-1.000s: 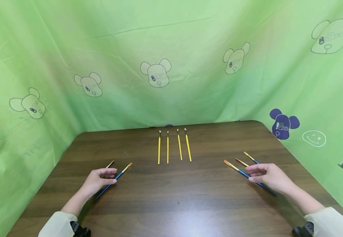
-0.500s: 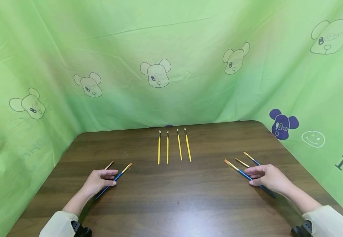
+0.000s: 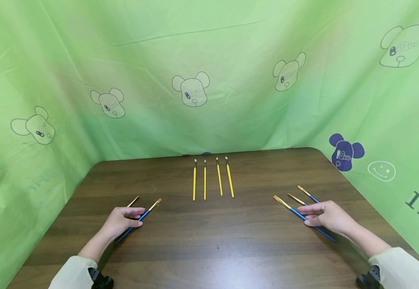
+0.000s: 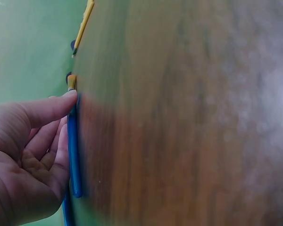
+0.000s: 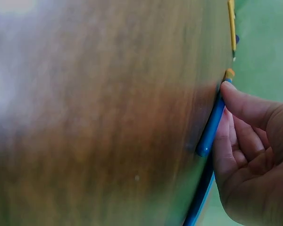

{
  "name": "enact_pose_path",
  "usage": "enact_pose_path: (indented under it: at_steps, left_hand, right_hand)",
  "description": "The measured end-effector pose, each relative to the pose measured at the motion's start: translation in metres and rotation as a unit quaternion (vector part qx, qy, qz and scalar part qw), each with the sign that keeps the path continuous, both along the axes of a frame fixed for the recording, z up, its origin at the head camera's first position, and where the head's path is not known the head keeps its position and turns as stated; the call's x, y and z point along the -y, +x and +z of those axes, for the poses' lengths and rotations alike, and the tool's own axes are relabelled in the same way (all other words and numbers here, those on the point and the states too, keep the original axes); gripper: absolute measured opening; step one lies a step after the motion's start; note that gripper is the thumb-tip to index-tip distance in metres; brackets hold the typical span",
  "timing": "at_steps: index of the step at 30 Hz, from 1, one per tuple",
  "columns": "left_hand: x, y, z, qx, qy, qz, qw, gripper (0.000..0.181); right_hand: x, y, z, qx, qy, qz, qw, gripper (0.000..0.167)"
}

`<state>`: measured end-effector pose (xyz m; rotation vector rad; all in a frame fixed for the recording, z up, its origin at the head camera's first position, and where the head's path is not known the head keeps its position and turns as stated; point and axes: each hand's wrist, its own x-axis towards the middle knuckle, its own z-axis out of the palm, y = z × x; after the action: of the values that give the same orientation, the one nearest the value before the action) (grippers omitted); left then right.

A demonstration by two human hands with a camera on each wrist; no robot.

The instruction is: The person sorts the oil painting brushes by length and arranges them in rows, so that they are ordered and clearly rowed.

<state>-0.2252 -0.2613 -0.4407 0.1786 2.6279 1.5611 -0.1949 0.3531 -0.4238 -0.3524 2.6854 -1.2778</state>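
Observation:
On the left of the table, the left hand (image 3: 117,222) pinches a blue brush (image 3: 145,215) between thumb and fingers; its tan tip points away to the right. The tip of another brush (image 3: 133,201) shows beyond that hand. At the right, the right hand (image 3: 330,218) pinches a blue brush (image 3: 296,213) whose tip points away to the left. Two more brushes, one thin (image 3: 296,198) and one blue (image 3: 307,193), reach out past its fingers. In the left wrist view the thumb presses on the blue handle (image 4: 73,150); the right wrist view shows a similar pinch on a blue handle (image 5: 211,129).
Several yellow brushes, among them one at the left (image 3: 194,180) and one at the right (image 3: 229,178), lie side by side near the back middle of the brown table (image 3: 209,249). A green cloth (image 3: 231,120) with bear drawings hangs behind and beside the table.
Both hands have stayed nearly in place. The near end of the right hand's blue brush has shifted slightly to the left and down. The yellow brushes have not moved.

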Motion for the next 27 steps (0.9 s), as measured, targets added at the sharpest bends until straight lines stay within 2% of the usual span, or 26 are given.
enact_pose_path:
  at_steps: [7, 15, 27]
  left_hand:
    - [-0.0016, -0.0001, 0.0003, 0.003, -0.011, 0.013, 0.9999, 0.039]
    - [-0.0025, -0.0018, -0.0012, 0.006, -0.003, 0.023, 0.9997, 0.037]
    - [-0.0059, 0.0002, 0.0021, 0.014, 0.002, 0.038, 0.9992, 0.032]
  right_hand:
    - [0.0006, 0.0013, 0.0023, 0.008, 0.01, -0.011, 0.9999, 0.042]
    - [0.0024, 0.0014, 0.0035, 0.01, 0.009, -0.022, 0.9997, 0.043]
    - [0.004, 0.0009, 0.0016, -0.001, -0.008, -0.012, 0.9999, 0.04]
